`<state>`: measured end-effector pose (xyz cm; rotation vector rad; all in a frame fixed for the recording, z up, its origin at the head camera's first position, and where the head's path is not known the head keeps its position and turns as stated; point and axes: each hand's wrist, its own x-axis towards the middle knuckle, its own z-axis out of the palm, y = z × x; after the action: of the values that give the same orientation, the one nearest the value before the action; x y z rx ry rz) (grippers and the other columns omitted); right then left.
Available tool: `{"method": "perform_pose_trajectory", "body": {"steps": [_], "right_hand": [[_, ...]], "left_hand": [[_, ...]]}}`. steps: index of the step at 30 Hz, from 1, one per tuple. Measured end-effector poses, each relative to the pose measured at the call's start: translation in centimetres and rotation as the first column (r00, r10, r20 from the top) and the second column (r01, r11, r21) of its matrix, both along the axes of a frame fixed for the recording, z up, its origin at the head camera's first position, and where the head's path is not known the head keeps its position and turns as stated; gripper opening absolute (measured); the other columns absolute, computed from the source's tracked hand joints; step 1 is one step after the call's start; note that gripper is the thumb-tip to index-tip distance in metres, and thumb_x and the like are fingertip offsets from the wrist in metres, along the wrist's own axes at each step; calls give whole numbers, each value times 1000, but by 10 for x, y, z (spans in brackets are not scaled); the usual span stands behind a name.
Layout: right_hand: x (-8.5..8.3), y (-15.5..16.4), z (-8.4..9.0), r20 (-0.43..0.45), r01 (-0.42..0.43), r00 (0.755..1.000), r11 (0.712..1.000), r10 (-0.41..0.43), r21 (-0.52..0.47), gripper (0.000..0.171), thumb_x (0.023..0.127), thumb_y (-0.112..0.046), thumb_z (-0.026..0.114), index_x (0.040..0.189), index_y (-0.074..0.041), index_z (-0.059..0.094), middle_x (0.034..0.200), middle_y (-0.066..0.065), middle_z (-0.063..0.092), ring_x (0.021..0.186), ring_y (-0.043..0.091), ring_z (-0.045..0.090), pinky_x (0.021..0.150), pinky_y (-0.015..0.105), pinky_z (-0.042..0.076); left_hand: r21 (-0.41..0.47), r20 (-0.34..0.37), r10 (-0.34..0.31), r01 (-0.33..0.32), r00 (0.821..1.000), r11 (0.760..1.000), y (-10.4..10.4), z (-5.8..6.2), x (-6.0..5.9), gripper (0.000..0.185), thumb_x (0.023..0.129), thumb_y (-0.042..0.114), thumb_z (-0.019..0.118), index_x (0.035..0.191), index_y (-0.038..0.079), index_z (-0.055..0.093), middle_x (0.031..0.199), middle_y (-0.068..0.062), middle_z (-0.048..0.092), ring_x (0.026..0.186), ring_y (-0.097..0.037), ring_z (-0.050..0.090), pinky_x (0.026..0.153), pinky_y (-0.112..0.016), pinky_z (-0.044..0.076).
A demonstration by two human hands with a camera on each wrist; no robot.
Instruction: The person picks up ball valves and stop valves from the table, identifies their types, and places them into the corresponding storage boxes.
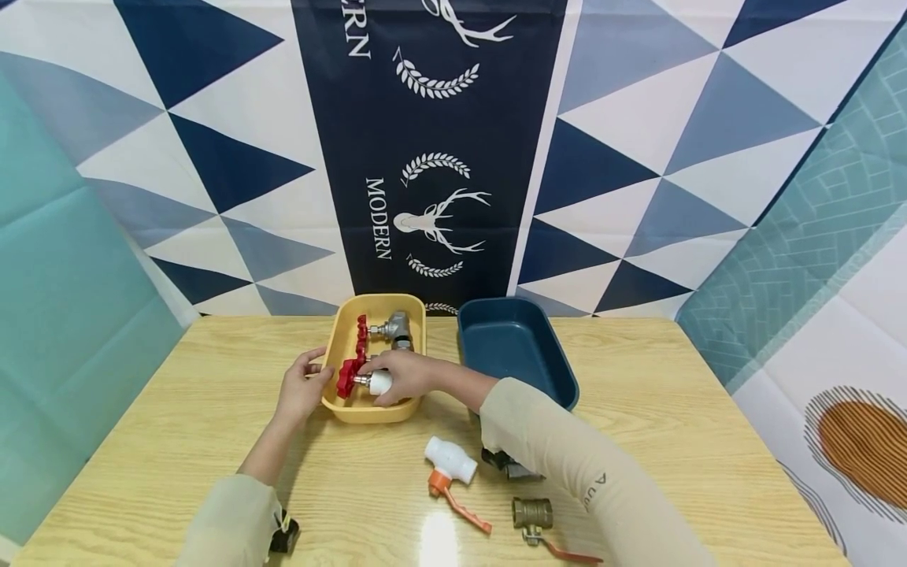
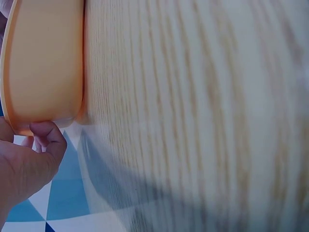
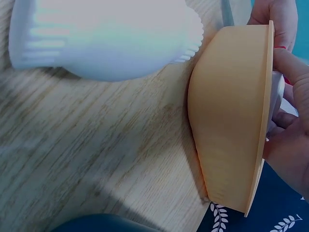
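Inside the yellow bin [image 1: 374,414], right fingers [image 1: 380,363] pinch a white valve [image 1: 381,383]; left fingers [image 2: 49,129] grip the rim [image 1: 386,296].

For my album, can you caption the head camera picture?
Left hand holds the yellow tray, where right hand grips a white valve.

I see a wooden table [image 1: 652,409] bearing a yellow tray [image 1: 372,414] against the left hand [image 1: 301,389]; right of that hand, a blue tray [image 1: 512,350], orange-handled white valve [image 1: 450,461] and brass valve [image 1: 531,513].

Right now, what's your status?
Left grip holding yellow tray. Right grip holding red-handled white valve. Grey valve in tray, possibly in the way.
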<state>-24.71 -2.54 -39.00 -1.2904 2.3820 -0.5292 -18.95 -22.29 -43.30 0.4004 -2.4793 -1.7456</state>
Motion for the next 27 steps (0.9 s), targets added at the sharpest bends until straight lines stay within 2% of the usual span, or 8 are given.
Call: {"method": "perform_pose_trajectory", "body": {"steps": [5, 13, 21, 27], "right_hand": [[-1, -1, 0, 20, -20, 1000, 1000, 20, 1, 52, 82, -19, 71, 131, -10, 54, 134, 6, 55, 116, 14, 52, 90, 17, 42], [-1, -2, -1, 72, -43, 996, 999, 43, -6, 38, 83, -14, 69, 119, -7, 63, 117, 6, 64, 90, 6, 54, 73, 12, 44], [-1, -2, -3, 86, -15, 996, 999, 18, -36, 37, 83, -15, 70, 118, -5, 63, 117, 7, 64, 93, 8, 56, 75, 12, 45], [0, -3, -2, 44, -20, 999, 1000, 19, 8, 39, 84, -18, 69, 120, -5, 62, 118, 7, 64, 96, 9, 57, 78, 12, 44]], "left_hand": [[-1, 1, 2, -2, 1000, 1000, 0, -1, 0, 45, 93, 9, 52, 137, 5, 43, 103, -14, 48, 78, -12, 51, 61, -17, 49], [15, 10, -19, 19, 1000, 1000, -2, -3, 1, 46, 94, 10, 51, 138, 5, 41, 104, -13, 48, 82, -14, 52, 64, -19, 50], [9, -5, -9, 9, 1000, 1000, -2, -1, 1, 46, 93, 10, 52, 137, 4, 42, 102, -11, 48, 77, -11, 51, 61, -16, 48], [6, -10, -18, 18, 1000, 1000, -2, 0, 1, 46, 93, 10, 52, 137, 4, 42, 102, -13, 49, 80, -13, 52, 62, -17, 49]]}}
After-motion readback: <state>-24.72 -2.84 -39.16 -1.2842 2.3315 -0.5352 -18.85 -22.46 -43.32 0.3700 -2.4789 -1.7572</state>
